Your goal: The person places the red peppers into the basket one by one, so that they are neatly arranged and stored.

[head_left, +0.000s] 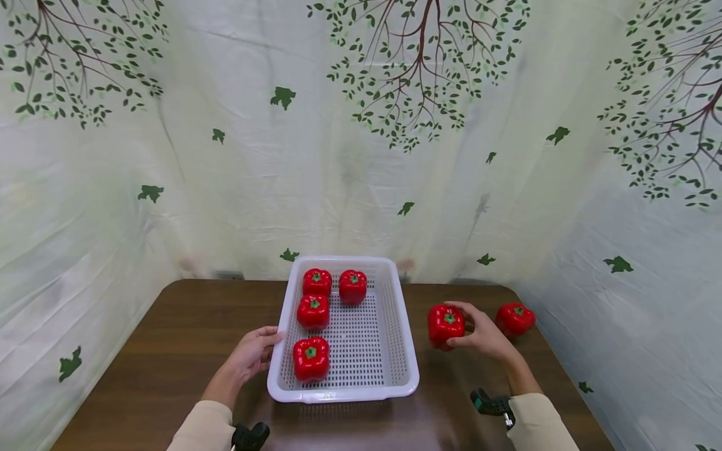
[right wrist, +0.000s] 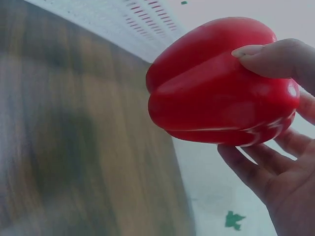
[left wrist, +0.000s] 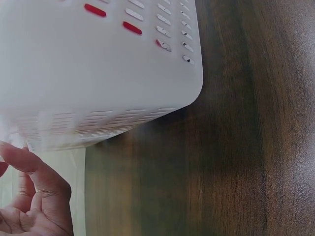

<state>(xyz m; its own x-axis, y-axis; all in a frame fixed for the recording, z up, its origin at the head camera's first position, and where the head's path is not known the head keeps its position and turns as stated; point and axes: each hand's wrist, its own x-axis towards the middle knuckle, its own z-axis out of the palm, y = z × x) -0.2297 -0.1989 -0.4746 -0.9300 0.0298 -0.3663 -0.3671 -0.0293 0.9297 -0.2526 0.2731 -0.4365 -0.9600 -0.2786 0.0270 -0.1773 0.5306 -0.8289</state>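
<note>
My right hand (head_left: pixel 481 332) grips a red bell pepper (head_left: pixel 442 324), thumb on one side and fingers on the other. In the right wrist view this pepper (right wrist: pixel 211 93) is held above the tabletop, to the right of the basket. The white perforated plastic basket (head_left: pixel 345 396) contains several red bell peppers, three toward the back and one red pepper (head_left: pixel 311 359) at the front left. At the basket's left rim, my left hand (head_left: pixel 251 356) pinches the edge. The left wrist view shows the basket's outer wall (left wrist: pixel 98 73), with part of the left hand (left wrist: pixel 39 196) beside it.
Another red bell pepper (head_left: pixel 515 319) lies on its side near the table's right edge, beyond the right hand. The brown wooden table (head_left: pixel 186 338) carries everything. Behind it and at both sides hangs a pale curtain (head_left: pixel 350 188) printed with leaves and branches.
</note>
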